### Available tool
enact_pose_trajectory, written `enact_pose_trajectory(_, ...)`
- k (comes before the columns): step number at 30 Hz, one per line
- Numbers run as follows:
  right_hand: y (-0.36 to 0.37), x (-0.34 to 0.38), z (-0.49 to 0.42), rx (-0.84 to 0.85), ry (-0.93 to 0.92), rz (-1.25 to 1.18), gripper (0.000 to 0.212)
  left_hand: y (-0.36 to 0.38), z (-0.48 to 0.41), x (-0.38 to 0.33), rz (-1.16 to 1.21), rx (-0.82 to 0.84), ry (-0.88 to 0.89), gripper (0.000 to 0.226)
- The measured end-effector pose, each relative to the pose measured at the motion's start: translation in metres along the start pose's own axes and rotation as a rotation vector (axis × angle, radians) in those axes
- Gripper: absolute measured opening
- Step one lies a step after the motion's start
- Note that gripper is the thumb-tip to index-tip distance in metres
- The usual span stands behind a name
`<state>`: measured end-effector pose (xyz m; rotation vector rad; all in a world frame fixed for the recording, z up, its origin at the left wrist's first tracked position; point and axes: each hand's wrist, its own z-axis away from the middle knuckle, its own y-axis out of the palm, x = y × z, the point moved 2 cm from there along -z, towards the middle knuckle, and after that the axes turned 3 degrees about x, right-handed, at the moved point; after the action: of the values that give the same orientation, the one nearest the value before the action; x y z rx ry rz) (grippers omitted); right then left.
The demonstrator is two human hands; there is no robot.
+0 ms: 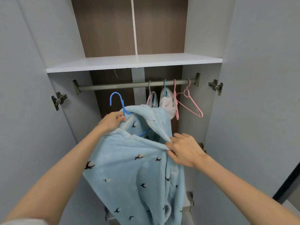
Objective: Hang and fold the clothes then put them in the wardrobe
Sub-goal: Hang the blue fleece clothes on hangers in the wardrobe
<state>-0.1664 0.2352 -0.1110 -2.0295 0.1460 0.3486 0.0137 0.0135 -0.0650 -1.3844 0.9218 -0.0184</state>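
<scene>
The light blue fleece garment with small dark bird figures (129, 168) is hanging in front of the open wardrobe, below the grey metal clothes rail (113, 86) and nearer the camera than it, draped over a bright blue plastic hanger (122, 105). The hanger's hook is sitting just under the rail's left half, not touching it. The left hand (111, 121) is gripping the hanger's neck with curled fingers, below the rail and left of its middle. The right hand (185, 149) is pinching a bunched fold of the fleece between thumb and fingertips, lower down and under the rail's right part, pulling the cloth taut across. The garment's lower part is falling well beneath the rail, out of the bottom of the view. On the rail's right half a small pale garment on a pale pink hanger (152, 99) is hanging, then a white-grey garment on a light blue hanger (167, 103), then two bare pink plastic hangers (194, 103). A white board shelf (129, 62) is lying just above the rail. Metal door hinges (59, 99) are showing on the grey panels beyond each end of the rail.
</scene>
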Motion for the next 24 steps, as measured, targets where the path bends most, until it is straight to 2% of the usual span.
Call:
enact_pose_trajectory(1,0.004,0.001,0.003,0.03,0.009,-0.02,0.024,0.001,0.0,-0.004,0.0,0.003,0.017,0.025)
enact_pose_trajectory(3,0.018,0.003,0.006,0.223,0.041,-0.118,0.016,0.003,0.001,-0.016,0.001,0.018,0.084,0.026)
enact_pose_trajectory(5,0.028,0.001,0.008,0.471,0.138,-0.325,0.028,0.005,0.003,-0.031,0.01,0.038,0.167,0.026)
enact_pose_trajectory(6,0.029,-0.001,0.008,0.51,0.18,-0.421,0.035,0.005,0.004,-0.038,0.013,0.05,0.204,0.025)
enact_pose_trajectory(8,0.027,-0.01,0.006,0.392,0.261,-0.505,0.037,0.008,0.009,-0.049,0.019,0.088,0.268,0.024)
enact_pose_trajectory(11,0.009,-0.024,-0.006,-0.077,0.426,-0.514,0.023,0.016,0.018,-0.062,-0.005,0.145,0.347,0.023)
enact_pose_trajectory(13,-0.006,-0.031,-0.016,-0.269,0.477,-0.508,0.027,0.02,0.024,-0.068,-0.046,0.163,0.388,0.023)
enact_pose_trajectory(14,-0.012,-0.033,-0.023,-0.271,0.447,-0.49,0.034,0.021,0.026,-0.071,-0.069,0.173,0.411,0.022)
enact_pose_trajectory(17,-0.019,-0.033,-0.04,-0.094,0.32,-0.447,0.042,0.021,0.032,-0.077,-0.16,0.167,0.474,0.022)
enact_pose_trajectory(21,-0.017,-0.032,-0.047,0.123,0.302,-0.528,0.034,0.022,0.038,-0.078,-0.271,0.094,0.512,0.023)
enact_pose_trajectory(24,-0.016,-0.027,-0.048,0.221,0.255,-0.434,0.023,0.025,0.042,-0.075,-0.26,0.053,0.527,0.024)
